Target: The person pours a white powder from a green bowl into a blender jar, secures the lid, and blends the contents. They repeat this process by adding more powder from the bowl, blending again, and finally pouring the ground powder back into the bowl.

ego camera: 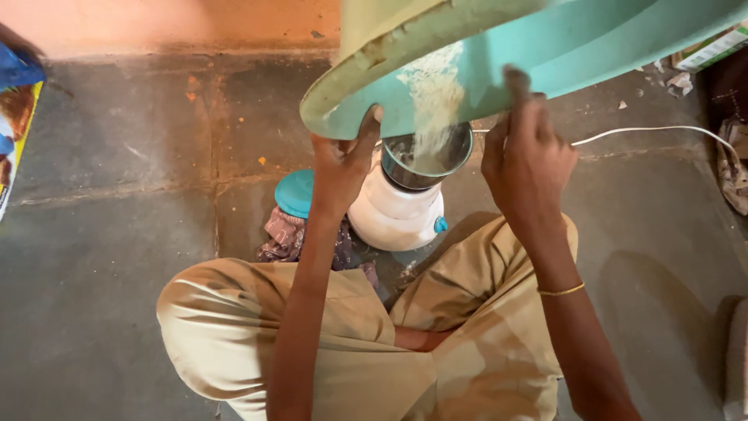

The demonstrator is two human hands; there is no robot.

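Observation:
A large teal plastic tub (592,39) is tipped over a steel grinder jar (427,160) that sits on a white mixer base (393,214) on the floor. Pale wet grain (435,97) slides from the tub into the jar. My left hand (343,160) grips the tub's lower rim with the thumb over the edge. My right hand (526,152) reaches inside the tub, fingers pressed against its inner wall beside the grain. A thin gold bangle is on my right wrist. I squat with my knees on either side of the mixer.
A teal lid (294,192) lies on a patterned cloth (284,234) left of the mixer. A white power cord (654,131) runs right across the grey stone floor. A colourful bag (14,117) is at the left edge; a carton (713,48) and scraps lie top right.

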